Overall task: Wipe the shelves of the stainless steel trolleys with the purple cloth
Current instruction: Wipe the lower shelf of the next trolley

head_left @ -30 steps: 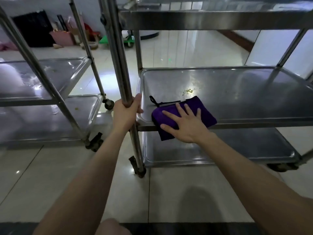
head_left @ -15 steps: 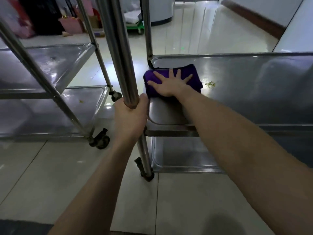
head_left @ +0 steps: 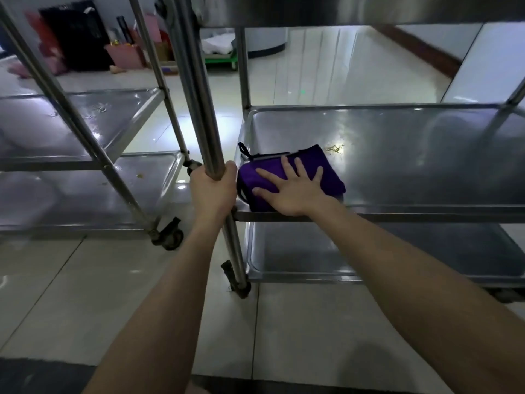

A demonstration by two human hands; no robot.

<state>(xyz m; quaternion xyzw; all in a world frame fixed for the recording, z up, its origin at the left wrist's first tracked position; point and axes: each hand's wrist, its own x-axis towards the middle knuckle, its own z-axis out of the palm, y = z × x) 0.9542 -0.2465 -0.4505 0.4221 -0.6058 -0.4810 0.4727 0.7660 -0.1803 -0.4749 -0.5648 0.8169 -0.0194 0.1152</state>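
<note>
So the right hand's fingers (head_left: 286, 169) are spread out straight and pressing flat on the folded purple cloth (head_left: 326, 169), not pinching it at all, just the palm and fingers riding on top. Half a second ago that same right hand (head_left: 295, 191) had the cloth shoved up into the far left corner of the shelf, and now it's dragged back to the near left corner, right against the front lip, so that's one full out-and-back stroke down the left strip. The cloth's little black hanging loop (head_left: 243, 150) pokes out past the index fingertip. Just beyond the little finger's tip, the yellowish crumbs (head_left: 334, 149) sit untouched on the middle shelf (head_left: 397, 155), same spot as before, so I'd say the next pass needs to go that way. Thumb side, the left hand (head_left: 211, 191) keeps its fingers wrapped round the trolley's upright post (head_left: 199, 109), steadying it. Most of this shelf, the lower shelf (head_left: 369, 251) and the second trolley (head_left: 85, 120) look undone, so early days.
</note>
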